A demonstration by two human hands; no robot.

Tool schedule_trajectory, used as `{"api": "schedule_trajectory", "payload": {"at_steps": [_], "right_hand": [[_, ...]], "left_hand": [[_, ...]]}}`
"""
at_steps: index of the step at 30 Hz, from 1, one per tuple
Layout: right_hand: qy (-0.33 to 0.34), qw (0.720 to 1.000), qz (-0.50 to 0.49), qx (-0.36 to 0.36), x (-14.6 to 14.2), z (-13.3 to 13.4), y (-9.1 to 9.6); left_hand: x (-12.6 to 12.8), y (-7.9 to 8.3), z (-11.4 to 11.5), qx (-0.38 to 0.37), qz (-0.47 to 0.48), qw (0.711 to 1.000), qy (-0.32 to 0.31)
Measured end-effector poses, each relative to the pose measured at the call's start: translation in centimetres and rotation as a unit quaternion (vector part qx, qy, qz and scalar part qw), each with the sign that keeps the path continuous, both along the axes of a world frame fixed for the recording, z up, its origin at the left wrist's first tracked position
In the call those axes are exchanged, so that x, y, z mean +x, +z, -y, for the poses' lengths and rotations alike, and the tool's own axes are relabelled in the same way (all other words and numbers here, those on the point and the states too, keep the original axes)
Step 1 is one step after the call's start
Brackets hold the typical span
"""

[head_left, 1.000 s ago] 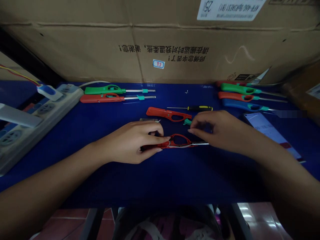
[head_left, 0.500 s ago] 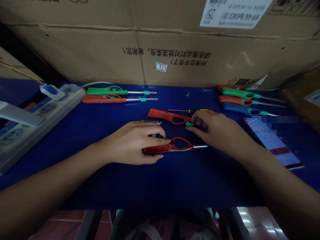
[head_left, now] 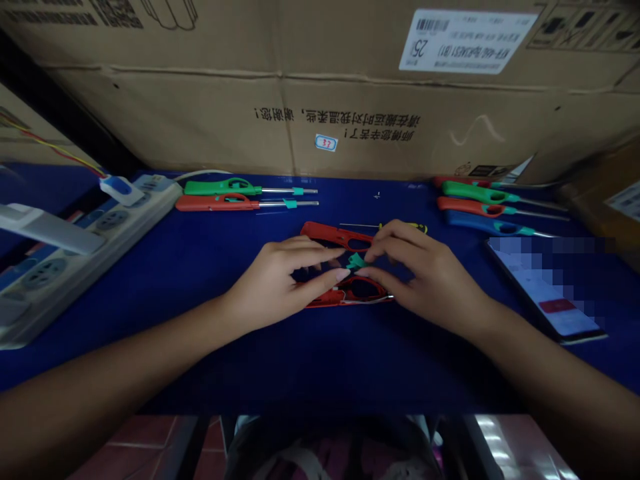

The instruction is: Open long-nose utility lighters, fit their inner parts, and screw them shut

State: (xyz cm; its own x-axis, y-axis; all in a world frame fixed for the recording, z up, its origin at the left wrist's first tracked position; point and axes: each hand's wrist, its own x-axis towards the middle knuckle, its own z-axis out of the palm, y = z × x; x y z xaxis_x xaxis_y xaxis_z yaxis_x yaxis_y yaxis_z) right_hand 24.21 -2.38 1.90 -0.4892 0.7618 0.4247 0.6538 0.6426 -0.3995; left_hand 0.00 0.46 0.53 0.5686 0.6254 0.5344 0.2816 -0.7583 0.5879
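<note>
My right hand [head_left: 420, 267] pinches a small green plastic trigger [head_left: 356, 261] between thumb and fingertips. Close to the trigger's left side is my left hand [head_left: 300, 270], its thumb and index finger apart; whether they touch it I cannot tell. Below the hands lies an opened red lighter half [head_left: 370, 300] with a white wire and a metal tube, partly covered by my left hand. Just beyond, the matching red shell half [head_left: 327, 233] rests on the table, its right end behind my right hand.
A yellow-and-black screwdriver [head_left: 417, 227] lies behind my right hand. Two assembled lighters [head_left: 215, 202] are at the back left, several more lighters [head_left: 473, 207] at the back right. A phone [head_left: 547, 293] lies right, a power strip [head_left: 75, 260] left. A cardboard box [head_left: 200, 120] stands behind.
My left hand has let go of the red lighter half and risen toward the trigger. My right hand has brought the green trigger leftward and slightly toward me.
</note>
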Motion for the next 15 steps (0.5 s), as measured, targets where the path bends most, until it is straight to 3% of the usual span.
{"api": "schedule_trajectory", "payload": {"at_steps": [4, 9, 12, 15], "right_hand": [[0.053, 0.997, 0.028, 0.045, -0.4, 0.5, 0.0], [0.059, 0.994, 0.052, 0.077, -0.3, 0.4, 0.2], [0.064, 0.991, 0.082, 0.087, 0.1, 0.4, 0.5], [0.077, 0.991, 0.105, 0.040, 0.9, 0.4, 1.1]], "left_hand": [[0.4, 0.1, 0.4, -0.083, 0.011, 0.996, -0.021], [0.4, -0.1, 0.3, -0.142, 0.033, 0.989, -0.014], [0.3, -0.1, 0.1, -0.121, 0.025, 0.992, -0.004], [0.0, 0.1, 0.1, -0.035, -0.006, 0.999, -0.006]]}}
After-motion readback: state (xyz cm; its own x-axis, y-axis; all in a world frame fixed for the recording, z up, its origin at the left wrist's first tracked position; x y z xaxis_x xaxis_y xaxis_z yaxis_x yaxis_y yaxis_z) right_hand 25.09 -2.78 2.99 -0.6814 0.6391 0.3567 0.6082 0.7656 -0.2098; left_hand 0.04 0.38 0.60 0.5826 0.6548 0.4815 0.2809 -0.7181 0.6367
